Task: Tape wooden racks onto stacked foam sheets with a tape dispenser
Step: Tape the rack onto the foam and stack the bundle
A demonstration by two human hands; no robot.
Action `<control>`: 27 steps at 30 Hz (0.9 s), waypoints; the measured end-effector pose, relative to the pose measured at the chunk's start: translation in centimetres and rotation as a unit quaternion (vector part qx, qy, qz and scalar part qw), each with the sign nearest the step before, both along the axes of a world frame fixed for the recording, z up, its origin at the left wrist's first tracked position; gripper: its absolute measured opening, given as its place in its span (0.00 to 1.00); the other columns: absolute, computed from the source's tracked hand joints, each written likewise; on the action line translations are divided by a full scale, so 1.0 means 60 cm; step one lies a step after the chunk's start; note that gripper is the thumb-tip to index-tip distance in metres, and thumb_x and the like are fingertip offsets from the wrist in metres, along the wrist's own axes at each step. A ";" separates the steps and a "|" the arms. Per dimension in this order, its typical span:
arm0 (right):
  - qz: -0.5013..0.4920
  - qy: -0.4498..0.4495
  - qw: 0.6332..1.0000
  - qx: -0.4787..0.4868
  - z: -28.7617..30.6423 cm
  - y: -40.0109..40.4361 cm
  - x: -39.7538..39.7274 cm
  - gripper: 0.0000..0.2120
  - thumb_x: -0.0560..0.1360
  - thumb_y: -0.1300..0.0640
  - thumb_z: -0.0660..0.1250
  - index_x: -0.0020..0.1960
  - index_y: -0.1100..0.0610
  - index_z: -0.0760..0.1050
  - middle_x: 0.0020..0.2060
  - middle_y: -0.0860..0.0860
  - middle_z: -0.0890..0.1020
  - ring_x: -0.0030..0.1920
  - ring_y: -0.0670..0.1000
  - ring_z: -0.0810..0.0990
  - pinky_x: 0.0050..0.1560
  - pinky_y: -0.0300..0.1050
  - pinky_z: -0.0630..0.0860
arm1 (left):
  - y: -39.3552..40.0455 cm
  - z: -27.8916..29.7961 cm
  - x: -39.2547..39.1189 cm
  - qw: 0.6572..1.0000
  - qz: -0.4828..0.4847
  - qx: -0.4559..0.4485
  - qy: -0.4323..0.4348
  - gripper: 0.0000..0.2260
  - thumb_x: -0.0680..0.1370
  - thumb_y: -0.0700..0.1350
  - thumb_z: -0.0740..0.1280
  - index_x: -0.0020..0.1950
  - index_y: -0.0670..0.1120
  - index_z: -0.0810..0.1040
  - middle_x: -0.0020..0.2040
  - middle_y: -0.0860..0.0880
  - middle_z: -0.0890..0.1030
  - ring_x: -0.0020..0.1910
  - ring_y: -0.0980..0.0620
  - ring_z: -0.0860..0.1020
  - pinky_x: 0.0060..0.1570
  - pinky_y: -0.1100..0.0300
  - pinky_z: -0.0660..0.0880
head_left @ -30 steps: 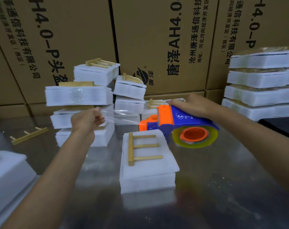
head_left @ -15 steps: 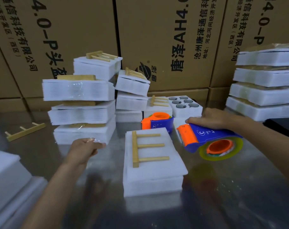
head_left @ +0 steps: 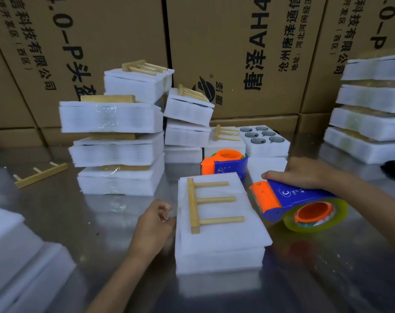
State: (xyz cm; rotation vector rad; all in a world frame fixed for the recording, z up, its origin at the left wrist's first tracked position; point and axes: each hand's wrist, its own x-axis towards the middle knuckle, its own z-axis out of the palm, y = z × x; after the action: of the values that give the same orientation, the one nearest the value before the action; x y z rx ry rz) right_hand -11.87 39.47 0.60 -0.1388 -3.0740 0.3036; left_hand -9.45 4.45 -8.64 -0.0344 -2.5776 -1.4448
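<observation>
Head view
Foam stack: a stack of white foam sheets [head_left: 221,224] is set on the metal table [head_left: 327,279], between the two hands.
Wooden rack: a rack [head_left: 209,205] with three pegs is laid flat on top of the stack, its bar toward the left hand.
Left hand: the left hand [head_left: 152,227] is held just beside the stack's left edge, fingers curled; whether anything is pinched cannot be told.
Right hand: the right hand [head_left: 302,173] is wrapped over the blue-and-orange tape dispenser [head_left: 293,205], held just right of the stack.
Second dispenser: another dispenser [head_left: 224,164] is seen behind the stack.
Background: taped foam bundles [head_left: 115,143] and cardboard boxes [head_left: 237,53] are stacked behind.
</observation>
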 end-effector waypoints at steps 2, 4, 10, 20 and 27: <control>-0.002 0.005 1.000 0.000 0.000 0.001 0.000 0.27 0.68 0.23 0.56 0.35 0.46 0.73 0.27 0.42 0.77 0.33 0.43 0.78 0.31 0.39 0.66 | -0.004 -0.004 0.009 0.999 0.006 -0.034 0.026 0.07 0.75 0.37 0.70 0.52 0.44 0.80 0.42 0.48 0.82 0.47 0.46 0.79 0.48 0.57 0.75; -0.009 0.017 1.000 -0.007 0.002 0.003 0.004 0.26 0.68 0.24 0.57 0.35 0.47 0.72 0.26 0.42 0.77 0.32 0.44 0.78 0.30 0.39 0.66 | -0.004 -0.007 0.019 0.996 -0.008 -0.059 0.061 0.09 0.77 0.38 0.69 0.56 0.42 0.83 0.48 0.46 0.84 0.53 0.44 0.80 0.55 0.52 0.76; -0.020 0.022 0.999 -0.026 0.004 0.007 0.012 0.22 0.69 0.24 0.56 0.37 0.43 0.67 0.31 0.40 0.76 0.33 0.43 0.77 0.29 0.37 0.65 | 0.024 -0.015 0.042 0.983 -0.092 -0.157 -0.023 0.19 0.86 0.47 0.51 0.77 0.58 0.64 0.77 0.53 0.64 0.80 0.49 0.48 0.77 0.52 0.49; -0.036 0.050 0.994 -0.086 0.008 0.017 0.030 0.24 0.69 0.24 0.58 0.35 0.44 0.70 0.25 0.39 0.75 0.32 0.43 0.76 0.30 0.39 0.64 | 0.010 -0.006 0.017 0.953 -0.101 -0.244 -0.148 0.25 0.85 0.55 0.47 0.81 0.48 0.52 0.81 0.47 0.41 0.78 0.47 0.32 0.77 0.49 0.39; -0.047 0.047 0.996 -0.056 0.007 0.019 0.031 0.30 0.68 0.23 0.56 0.36 0.50 0.75 0.32 0.45 0.78 0.34 0.46 0.77 0.31 0.42 0.64 | 0.011 0.046 0.038 0.996 0.023 -0.083 0.027 0.36 0.81 0.49 0.64 0.81 0.47 0.45 0.82 0.48 0.46 0.80 0.50 0.43 0.78 0.51 0.46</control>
State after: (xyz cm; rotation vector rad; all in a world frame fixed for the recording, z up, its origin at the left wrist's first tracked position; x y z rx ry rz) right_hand -10.03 40.61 1.00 -0.2638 -2.9472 0.4622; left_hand -7.15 5.11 -5.90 -0.0367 -2.6299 -1.1956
